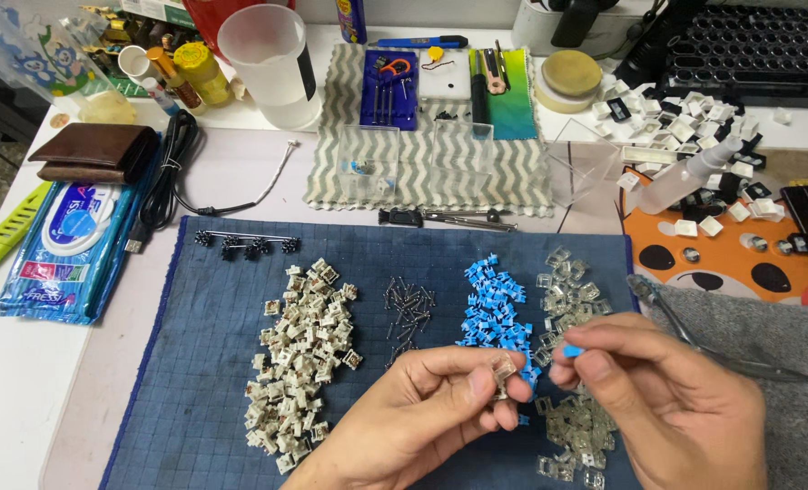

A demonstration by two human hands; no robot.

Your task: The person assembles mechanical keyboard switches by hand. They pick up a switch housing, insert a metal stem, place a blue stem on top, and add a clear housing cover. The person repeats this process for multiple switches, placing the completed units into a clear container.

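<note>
Now, at nine o'clock on the surface [23,390] lies a blue wipes pack [64,249], with a brown wallet [95,151] above it at ten o'clock. Further up, at eleven, stands a frosted jug [272,68]; what is in it cannot be told. On the blue mat [195,399] a heap of beige switches [300,354] sits left of centre, then a small scatter of springs [407,313], then a pile of blue stems [495,304], then clear housings [567,290] at about three o'clock of the stems.

Toward twelve o'clock, two clear boxes rest on a zigzag cloth [513,181]: the left box [368,163] holds a few small bits, one of them blue, while the right box [463,159] looks bare inside.

At six o'clock the left hand [413,413] pinches a clear housing [504,370] between thumb and fingers. Just beside it, the right hand [667,408] grips one blue stem [572,350] at its fingertips, near the housing but apart from it. Tweezers [694,336] lie past the right hand at three o'clock. At one o'clock, a pile of white and black keycaps [685,118] spreads loose.
</note>
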